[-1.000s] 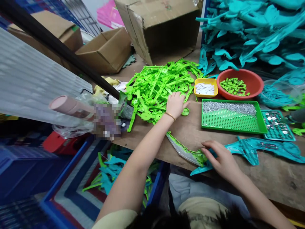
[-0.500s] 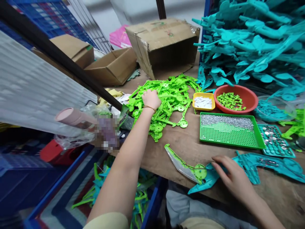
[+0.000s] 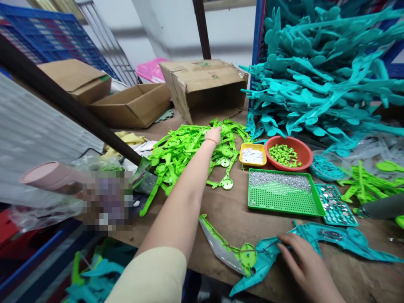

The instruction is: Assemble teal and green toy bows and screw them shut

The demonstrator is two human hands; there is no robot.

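Note:
My left hand (image 3: 213,134) reaches out over a heap of bright green plastic parts (image 3: 179,147), touching its far side. Its fingers point away and are mostly hidden, so whether they hold a part cannot be told. Close to me, my right hand (image 3: 299,256) rests on a long teal plastic part (image 3: 339,237), fingertips and thumb pressed on its narrow section. Joined to the teal part's left end is a curved green piece (image 3: 248,254) with a round disc and a translucent greyish blade (image 3: 221,248). A thin dark wire runs from the green piece along the teal part.
A green perforated tray (image 3: 284,200) holds small metal pins. Around it sit a teal tray (image 3: 339,208) of silvery discs, a red bowl (image 3: 306,158) of green bits and a yellow dish (image 3: 253,148) of white pieces. Teal parts (image 3: 315,84) are piled behind; cardboard boxes (image 3: 205,78) stand at the back.
My left hand has moved farther into the green heap, toward its back right. The view has shifted, so things appear lower. My right hand remains on the teal part.

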